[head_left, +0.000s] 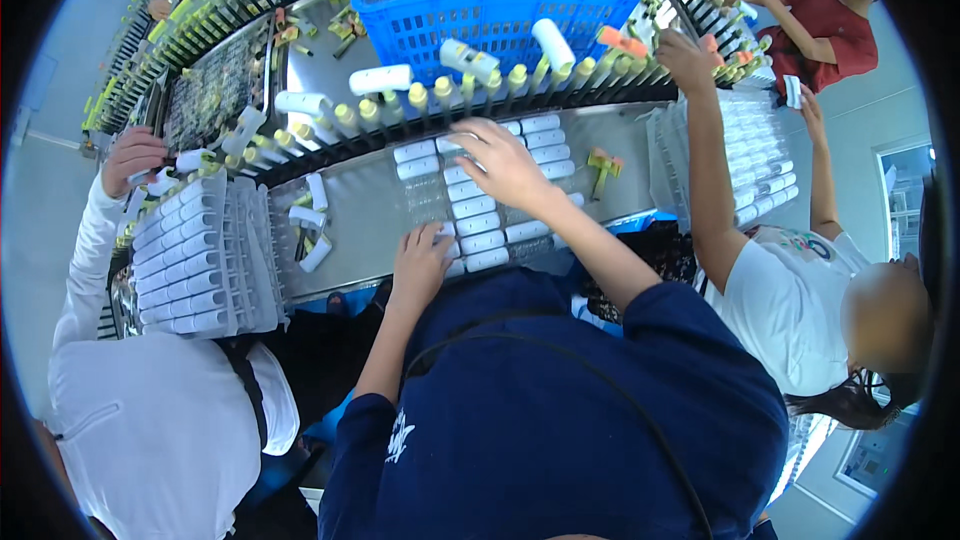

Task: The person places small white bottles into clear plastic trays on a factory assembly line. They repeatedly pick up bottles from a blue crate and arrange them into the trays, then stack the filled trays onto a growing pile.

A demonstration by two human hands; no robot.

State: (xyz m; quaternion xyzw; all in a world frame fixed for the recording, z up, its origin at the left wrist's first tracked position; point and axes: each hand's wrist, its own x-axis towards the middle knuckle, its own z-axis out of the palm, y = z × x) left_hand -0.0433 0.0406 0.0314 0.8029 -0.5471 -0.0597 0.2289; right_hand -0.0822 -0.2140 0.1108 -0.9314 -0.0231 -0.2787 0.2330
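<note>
In front of me a clear plastic tray point(425, 198) holds rows of white cylinders point(481, 224) with small dark marks. My left hand point(422, 262) rests at the tray's near left side, its fingers stretched loosely over the ends of white cylinders there. Over the tray's far part reaches my right hand point(497, 162), palm down with fingers apart, close to the cylinders beside the conveyor. Nothing shows gripped in it, though its palm side is hidden. Past it, a curved black conveyor point(400, 128) carries upright yellow-green pieces, some with white cylinders leaning on them.
Beyond the conveyor stands a blue crate point(430, 28) of clear trays. Stacked trays of white cylinders point(190, 260) flank me left, more point(725, 155) right. Loose cylinders point(315, 253) and an orange-and-green piece point(603, 168) lie on the metal table. Co-workers' arms point(708, 160) reach in on both sides.
</note>
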